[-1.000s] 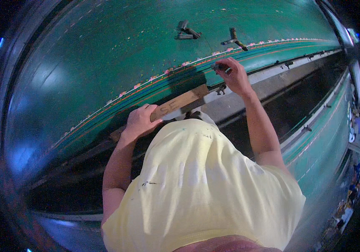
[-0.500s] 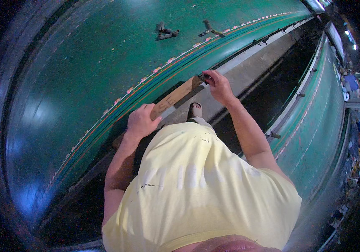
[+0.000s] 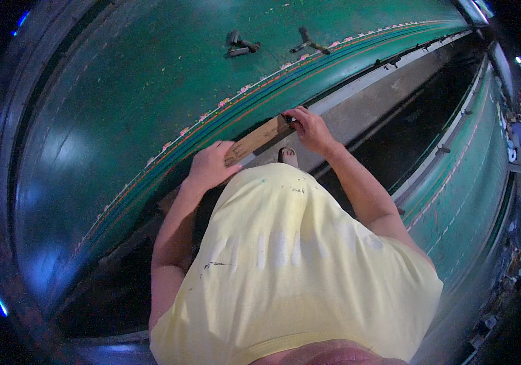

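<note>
A flat wooden bar (image 3: 260, 138) with dark hand-lettered marks lies slantwise in front of me, along the near edge of a long green table (image 3: 120, 103). My left hand (image 3: 209, 165) is closed round the bar's left end, hiding that end. At the darker right end, my right hand (image 3: 313, 132) has its fingers bent and pressed together on the bar's tip. A small dark part shows there, too little to name. What lies under the bar is in shadow.
Two dark metal pieces, a left one (image 3: 240, 45) and a right one (image 3: 309, 42), lie on the green table. A pale rail (image 3: 388, 70) with small stops runs along its edge. Another green table (image 3: 455, 176) stands to the right, across a dark gap. My foot (image 3: 288, 156) is below the bar.
My right hand has shifted slightly left along the bar's end, and its fingers have closed in on the tip. My left hand has moved slightly up and right. The view has turned slightly.
</note>
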`<state>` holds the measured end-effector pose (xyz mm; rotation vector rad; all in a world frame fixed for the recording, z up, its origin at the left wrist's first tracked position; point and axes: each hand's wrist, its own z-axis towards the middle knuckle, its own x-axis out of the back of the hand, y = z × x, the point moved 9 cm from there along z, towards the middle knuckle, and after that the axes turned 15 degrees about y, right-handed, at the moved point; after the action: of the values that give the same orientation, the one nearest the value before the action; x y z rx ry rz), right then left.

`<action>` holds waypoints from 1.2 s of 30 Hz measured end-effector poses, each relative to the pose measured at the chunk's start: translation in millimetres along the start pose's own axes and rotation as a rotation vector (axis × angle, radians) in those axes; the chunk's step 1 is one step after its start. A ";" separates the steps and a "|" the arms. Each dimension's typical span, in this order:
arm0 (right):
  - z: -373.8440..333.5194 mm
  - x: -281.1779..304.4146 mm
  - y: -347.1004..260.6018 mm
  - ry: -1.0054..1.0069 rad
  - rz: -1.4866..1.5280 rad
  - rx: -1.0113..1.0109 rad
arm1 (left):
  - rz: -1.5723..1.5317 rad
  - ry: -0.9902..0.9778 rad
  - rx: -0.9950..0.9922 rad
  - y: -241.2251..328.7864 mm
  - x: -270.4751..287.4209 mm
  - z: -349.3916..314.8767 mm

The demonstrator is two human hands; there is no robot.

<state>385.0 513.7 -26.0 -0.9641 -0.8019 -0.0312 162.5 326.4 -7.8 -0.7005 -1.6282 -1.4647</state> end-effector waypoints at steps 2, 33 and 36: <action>-2.8 1.3 -1.8 0.009 0.017 -0.016 | -0.053 -0.012 -0.013 31.1 -15.3 33.9; -73.1 -45.8 70.9 0.163 0.328 -0.868 | -0.074 -0.046 -0.070 104.1 -74.9 123.8; -88.5 -68.7 79.3 0.092 0.819 -1.214 | -0.067 -0.056 -0.066 107.1 -72.1 122.8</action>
<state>417.0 473.5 -153.2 -2.3658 -0.1746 0.1663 263.6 473.1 -11.8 -0.7361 -1.6659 -1.5656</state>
